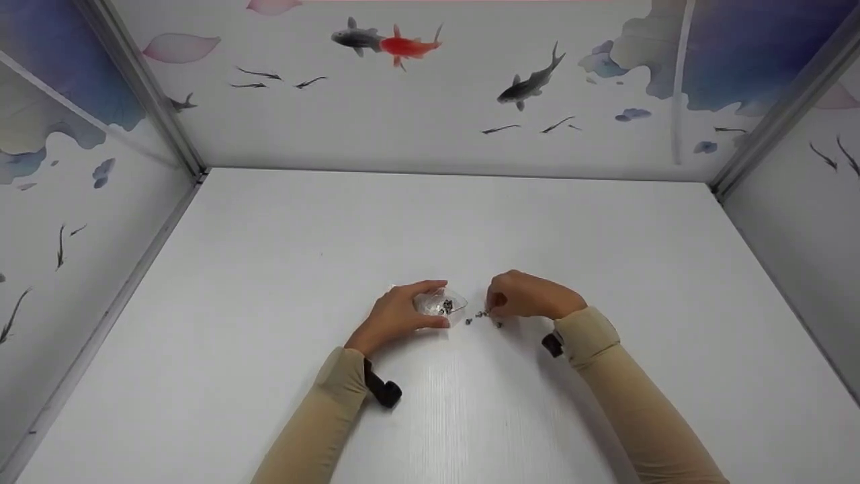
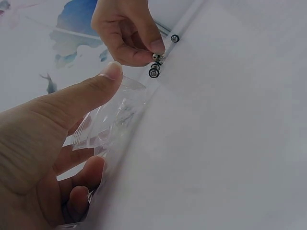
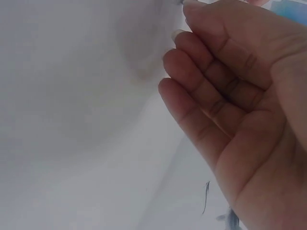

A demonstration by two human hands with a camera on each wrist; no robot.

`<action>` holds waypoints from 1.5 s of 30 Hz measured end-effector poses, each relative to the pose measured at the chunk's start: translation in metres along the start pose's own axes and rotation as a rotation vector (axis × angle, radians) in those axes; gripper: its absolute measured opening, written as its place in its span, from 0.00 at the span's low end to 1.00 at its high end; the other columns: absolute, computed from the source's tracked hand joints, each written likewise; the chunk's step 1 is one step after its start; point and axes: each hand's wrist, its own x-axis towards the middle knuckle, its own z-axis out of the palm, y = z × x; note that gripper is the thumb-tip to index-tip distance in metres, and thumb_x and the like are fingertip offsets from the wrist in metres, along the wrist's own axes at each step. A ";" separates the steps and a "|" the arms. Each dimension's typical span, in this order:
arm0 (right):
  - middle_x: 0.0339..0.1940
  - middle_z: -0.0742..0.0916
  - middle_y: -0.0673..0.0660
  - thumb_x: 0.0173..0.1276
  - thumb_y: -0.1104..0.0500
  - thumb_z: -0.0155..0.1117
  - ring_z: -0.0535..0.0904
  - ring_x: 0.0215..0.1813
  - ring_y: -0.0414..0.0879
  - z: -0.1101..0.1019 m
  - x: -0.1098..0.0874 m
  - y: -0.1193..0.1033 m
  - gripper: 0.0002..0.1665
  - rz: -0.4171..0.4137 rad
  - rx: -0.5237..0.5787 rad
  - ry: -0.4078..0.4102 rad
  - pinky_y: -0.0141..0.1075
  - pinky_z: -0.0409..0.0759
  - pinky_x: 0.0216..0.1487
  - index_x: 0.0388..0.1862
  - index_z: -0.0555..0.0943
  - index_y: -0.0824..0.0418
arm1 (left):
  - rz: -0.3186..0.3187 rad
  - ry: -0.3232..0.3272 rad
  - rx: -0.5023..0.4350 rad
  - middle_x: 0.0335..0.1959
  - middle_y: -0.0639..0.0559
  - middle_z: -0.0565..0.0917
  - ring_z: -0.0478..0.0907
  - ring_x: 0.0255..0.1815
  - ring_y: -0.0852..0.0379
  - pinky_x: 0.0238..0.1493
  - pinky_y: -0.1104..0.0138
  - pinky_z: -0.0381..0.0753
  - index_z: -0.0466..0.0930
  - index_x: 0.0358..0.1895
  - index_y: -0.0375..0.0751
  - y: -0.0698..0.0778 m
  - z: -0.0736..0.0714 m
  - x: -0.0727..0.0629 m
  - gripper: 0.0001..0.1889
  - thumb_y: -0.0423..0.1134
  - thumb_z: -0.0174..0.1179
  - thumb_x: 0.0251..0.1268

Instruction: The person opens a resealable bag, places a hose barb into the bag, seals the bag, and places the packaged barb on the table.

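My left hand [image 1: 395, 313] holds a clear plastic zip bag [image 2: 109, 120], thumb on one side and fingers curled round the other. Several small dark metal pieces [image 1: 447, 306] show inside the bag in the head view. To its right, my right hand [image 1: 531, 296] is lowered to the table, thumb and forefinger pinched at a small screw-like metal piece [image 2: 156, 56]. More such pieces with black rims lie by the fingertips, one piece [image 2: 175, 38] apart from the others. The right wrist view shows the other fingers [image 3: 192, 96] loosely bent, the pinch mostly cut off at the top.
A white table [image 1: 269, 235] lies under both hands. Upright panels printed with fish [image 1: 531, 84] enclose its back and sides, with metal posts [image 1: 148, 87] at the corners. Black straps with camera mounts [image 1: 385, 392] sit at the wrists over tan sleeves.
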 end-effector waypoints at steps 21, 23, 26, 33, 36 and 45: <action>0.35 0.85 0.51 0.65 0.65 0.63 0.79 0.39 0.42 -0.015 0.011 -0.028 0.05 -0.181 -0.011 0.101 0.36 0.79 0.46 0.36 0.86 0.62 | 0.025 0.003 -0.011 0.64 0.57 0.76 0.71 0.67 0.53 0.66 0.52 0.68 0.74 0.64 0.62 -0.002 -0.001 0.000 0.37 0.59 0.72 0.46; 0.35 0.85 0.51 0.65 0.65 0.63 0.79 0.38 0.42 -0.016 0.013 -0.031 0.05 -0.194 -0.019 0.106 0.37 0.80 0.46 0.37 0.86 0.62 | 0.020 0.002 -0.010 0.64 0.58 0.76 0.70 0.67 0.54 0.66 0.53 0.67 0.74 0.64 0.62 -0.001 -0.001 0.000 0.36 0.59 0.72 0.46; 0.34 0.85 0.51 0.65 0.65 0.63 0.79 0.38 0.42 -0.015 0.016 -0.033 0.05 -0.213 -0.029 0.114 0.36 0.80 0.45 0.37 0.86 0.62 | 0.010 -0.004 -0.015 0.64 0.59 0.76 0.69 0.68 0.54 0.67 0.53 0.67 0.74 0.64 0.62 -0.001 -0.002 0.000 0.37 0.59 0.72 0.46; 0.36 0.86 0.51 0.65 0.64 0.64 0.79 0.38 0.42 -0.011 0.022 -0.035 0.06 -0.241 -0.036 0.116 0.36 0.80 0.45 0.38 0.86 0.62 | -0.001 -0.011 -0.026 0.65 0.60 0.76 0.69 0.68 0.54 0.67 0.52 0.66 0.73 0.65 0.62 0.000 -0.002 0.000 0.37 0.58 0.72 0.47; 0.36 0.86 0.52 0.65 0.64 0.64 0.79 0.38 0.41 -0.010 0.023 -0.035 0.06 -0.254 -0.037 0.125 0.35 0.80 0.45 0.39 0.86 0.62 | -0.003 -0.009 -0.024 0.65 0.60 0.76 0.69 0.68 0.54 0.67 0.52 0.66 0.73 0.65 0.62 0.001 -0.002 0.000 0.37 0.57 0.73 0.47; 0.37 0.86 0.52 0.65 0.65 0.64 0.80 0.39 0.42 -0.009 0.021 -0.036 0.07 -0.258 -0.036 0.122 0.35 0.80 0.45 0.41 0.86 0.62 | 0.001 -0.006 -0.022 0.65 0.56 0.75 0.69 0.68 0.52 0.66 0.50 0.67 0.74 0.64 0.61 0.002 0.000 0.000 0.36 0.56 0.73 0.47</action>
